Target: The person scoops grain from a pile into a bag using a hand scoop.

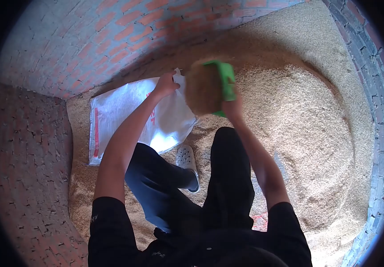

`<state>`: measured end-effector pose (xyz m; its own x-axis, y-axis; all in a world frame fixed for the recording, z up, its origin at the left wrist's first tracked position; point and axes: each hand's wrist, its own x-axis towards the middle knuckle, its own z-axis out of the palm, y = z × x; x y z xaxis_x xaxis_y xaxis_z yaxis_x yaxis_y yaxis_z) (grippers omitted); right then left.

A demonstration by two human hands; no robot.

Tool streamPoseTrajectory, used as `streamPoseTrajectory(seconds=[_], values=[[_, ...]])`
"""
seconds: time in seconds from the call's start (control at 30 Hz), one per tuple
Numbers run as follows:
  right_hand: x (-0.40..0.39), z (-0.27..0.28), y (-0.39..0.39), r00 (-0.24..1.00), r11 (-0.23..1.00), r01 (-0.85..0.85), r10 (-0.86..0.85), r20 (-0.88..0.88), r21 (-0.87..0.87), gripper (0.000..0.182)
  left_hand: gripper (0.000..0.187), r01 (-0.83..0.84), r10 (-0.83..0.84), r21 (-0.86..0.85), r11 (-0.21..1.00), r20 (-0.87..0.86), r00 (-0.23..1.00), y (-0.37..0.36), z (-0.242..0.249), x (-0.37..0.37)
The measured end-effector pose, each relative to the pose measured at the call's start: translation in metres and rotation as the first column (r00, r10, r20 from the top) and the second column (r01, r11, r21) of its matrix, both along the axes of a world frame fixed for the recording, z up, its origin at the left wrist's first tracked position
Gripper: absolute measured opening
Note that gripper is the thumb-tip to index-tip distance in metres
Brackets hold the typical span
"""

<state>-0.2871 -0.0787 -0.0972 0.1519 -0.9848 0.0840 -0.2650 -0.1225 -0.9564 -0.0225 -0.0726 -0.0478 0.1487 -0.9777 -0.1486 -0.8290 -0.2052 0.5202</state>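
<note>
The left hand (167,84) is closed on the upper edge of a white sack (127,111), near its open end. The sack lies on loose grain (299,133), to the left of the person's legs, and it has red printing and a red stripe near its far left end. The right hand (233,107) is grasping a green scoop (226,82). The scoop is raised just beside the mouth of the sack, on the right side of it. It is tilted toward the sack, and a brown mass of grain (203,89) is at its open side. This part is blurred, so I cannot tell how much of the grain is inside the scoop and how much is outside.

The person wears dark trousers (227,173) and a black short-sleeved shirt (112,227). One light-coloured shoe with holes (185,160) is on the grain, between the sack and the right leg. The grain forms a broad heap on the right. Brick walls (27,164) stand around the grain.
</note>
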Motion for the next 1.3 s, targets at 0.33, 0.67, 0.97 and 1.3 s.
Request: streamPoseTrajectory(seconds=[0.33,0.67,0.97,1.3], values=[[-0.08,-0.024,0.018,0.977,0.942,0.214,-0.21,0.042,-0.259,0.051,0.061,0.144,-0.144,-0.019,0.989,-0.01,0.989,0.0,-0.026,0.029],[-0.465,-0.035,0.236,0.226,0.212,0.964,-0.971,0.074,-0.16,0.018,0.054,0.247,-0.243,-0.078,0.966,0.065,0.968,0.003,-0.039,0.035],[-0.646,-0.175,0.33,-0.588,-0.462,0.807,-0.687,-0.427,-0.368,0.031,0.056,0.189,-0.212,0.165,0.968,0.134,0.968,0.004,-0.003,-0.001],[-0.376,-0.198,0.167,0.081,0.106,0.994,-0.904,-0.42,-0.037,0.041,0.056,0.257,-0.261,0.121,0.959,0.014,0.965,-0.003,-0.006,-0.01]])
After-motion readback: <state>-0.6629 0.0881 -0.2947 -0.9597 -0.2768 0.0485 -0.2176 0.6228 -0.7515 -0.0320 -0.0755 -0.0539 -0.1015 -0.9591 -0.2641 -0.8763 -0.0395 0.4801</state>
